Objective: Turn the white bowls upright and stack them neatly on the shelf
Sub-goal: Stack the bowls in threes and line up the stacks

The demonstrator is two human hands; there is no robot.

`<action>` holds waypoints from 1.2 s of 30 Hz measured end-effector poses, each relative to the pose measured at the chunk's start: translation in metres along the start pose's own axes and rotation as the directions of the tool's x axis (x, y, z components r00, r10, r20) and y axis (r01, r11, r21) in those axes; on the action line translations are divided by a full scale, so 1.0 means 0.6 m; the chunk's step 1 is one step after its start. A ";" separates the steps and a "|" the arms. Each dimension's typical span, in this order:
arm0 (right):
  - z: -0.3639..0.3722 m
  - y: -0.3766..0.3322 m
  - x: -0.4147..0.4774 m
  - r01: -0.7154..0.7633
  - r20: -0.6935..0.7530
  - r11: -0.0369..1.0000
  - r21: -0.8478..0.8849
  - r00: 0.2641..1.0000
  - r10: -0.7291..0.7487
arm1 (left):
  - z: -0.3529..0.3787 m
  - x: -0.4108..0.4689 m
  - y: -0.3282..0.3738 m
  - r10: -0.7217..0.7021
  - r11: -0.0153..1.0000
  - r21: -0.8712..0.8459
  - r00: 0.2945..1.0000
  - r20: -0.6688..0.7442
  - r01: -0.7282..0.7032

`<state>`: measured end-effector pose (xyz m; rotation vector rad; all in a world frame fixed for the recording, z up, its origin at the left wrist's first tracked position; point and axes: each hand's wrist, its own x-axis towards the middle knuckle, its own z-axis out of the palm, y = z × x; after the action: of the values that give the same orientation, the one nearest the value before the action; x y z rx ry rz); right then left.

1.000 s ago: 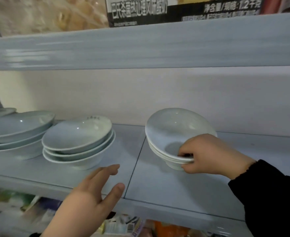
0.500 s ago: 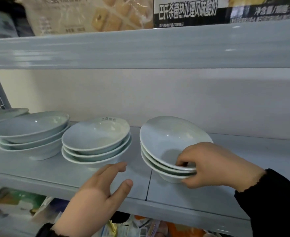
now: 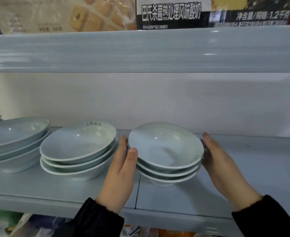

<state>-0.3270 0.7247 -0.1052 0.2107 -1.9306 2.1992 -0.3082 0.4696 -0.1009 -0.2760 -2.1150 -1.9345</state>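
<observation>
Hands flank the right-hand stack of bowls (image 3: pixel 166 156) on the shelf (image 3: pixel 243 190): the left hand (image 3: pixel 122 173) is spread flat with its palm against the stack's left side and the thumb resting on the top rim, and the right hand (image 3: pixel 221 166) is likewise flat, fingers extended along the right side. Neither pinches anything; together they squeeze the stack lightly from both sides. All three bowls sit upright, nested, slightly tilted toward the near edge.

Risk, as I judge it, lies to the left. The middle stack (image 3: pixel 77 151) stands just beside the back of the left hand, so any further sideways push could knock rim against rim and chip the glaze. Uneven pressure from one palm could also slide the top bowl off centre. The far-left stack (image 3: pixel 15 142) is only near, not touching. Boxed goods (image 3: pixel 170 12) fill the upper shelf.
</observation>
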 end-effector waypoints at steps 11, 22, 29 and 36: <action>0.041 0.034 -0.009 0.042 0.003 0.996 -0.076 0.999 -0.041 | 0.010 0.032 -0.014 -0.024 0.999 0.034 0.998 0.062 0.022; 0.039 0.008 -0.024 -0.003 -0.028 0.986 -0.169 1.000 -0.002 | 0.006 0.039 -0.008 0.004 0.997 0.071 0.997 0.074 -0.010; -0.028 -0.041 -0.079 0.002 -0.146 0.938 -0.347 0.988 -0.056 | -0.006 0.026 0.032 0.327 0.798 0.512 0.942 0.077 -0.319; -0.112 -0.090 -0.148 0.008 -0.171 0.807 -0.591 0.976 -0.134 | 0.091 -0.002 0.105 0.492 0.590 0.582 0.821 0.290 -0.560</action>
<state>-0.2259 0.7927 -0.0836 -0.0452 -2.3158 1.4031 -0.2906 0.5300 -0.0462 -0.7596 -2.2592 -0.7911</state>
